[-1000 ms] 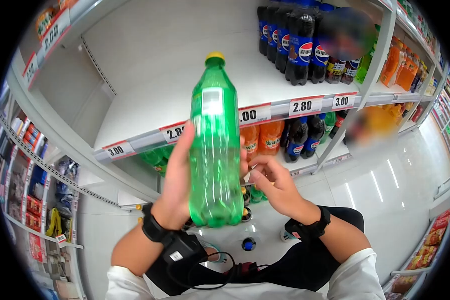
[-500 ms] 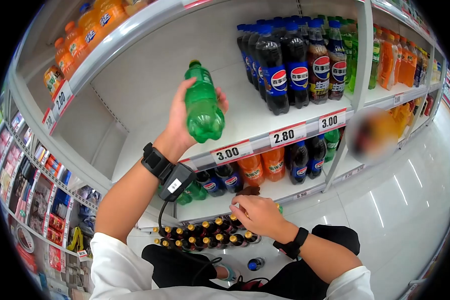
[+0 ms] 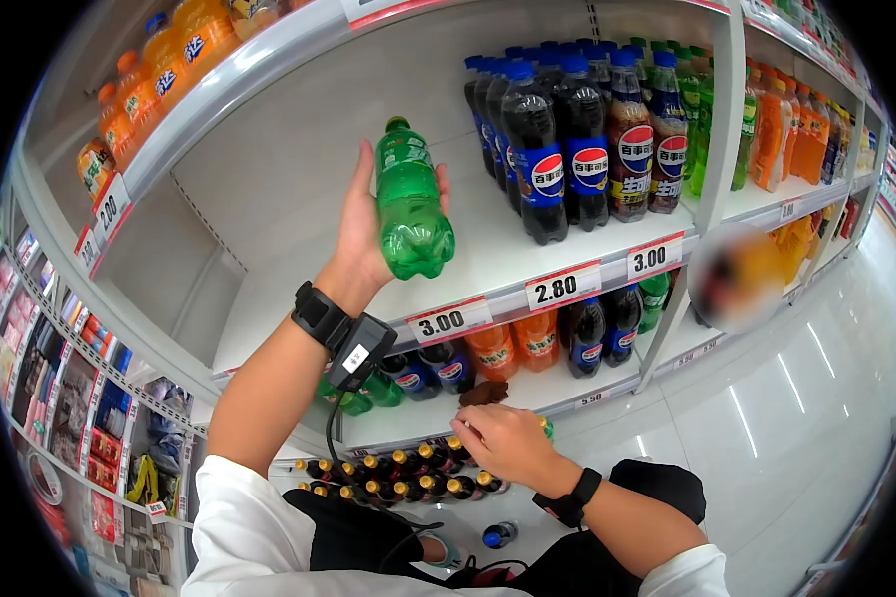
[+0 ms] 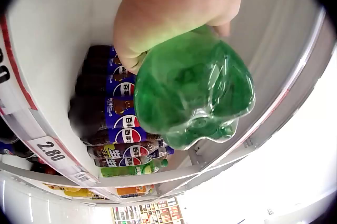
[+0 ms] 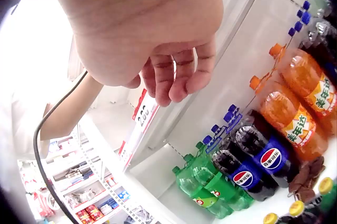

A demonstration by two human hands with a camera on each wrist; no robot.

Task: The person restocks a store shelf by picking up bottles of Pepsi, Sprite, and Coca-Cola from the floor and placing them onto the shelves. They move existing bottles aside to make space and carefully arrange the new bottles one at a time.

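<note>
My left hand [image 3: 363, 239] grips a green plastic soda bottle [image 3: 408, 209] around its body and holds it tilted, cap away from me, just above the bare left part of the white middle shelf [image 3: 299, 269]. The left wrist view shows the bottle's lumpy base [image 4: 195, 98] under the left hand [image 4: 174, 13]. My right hand [image 3: 498, 438] hangs low with loosely curled fingers [image 5: 174, 77] and holds nothing. It hovers over a pack of dark bottles with yellow caps [image 3: 398, 476] on the floor.
Dark cola bottles with blue caps [image 3: 553, 149] stand on the right part of the same shelf, above price tags [image 3: 450, 320]. The lower shelf holds orange bottles [image 3: 513, 343], cola and green bottles [image 5: 208, 187]. Orange bottles [image 3: 179, 50] line the top shelf. A snack rack [image 3: 60, 398] stands at left.
A second ago both hands held the upright bottle before me. The left hand has since raised it alone to the middle shelf; the right hand let go and dropped to the floor pack.
</note>
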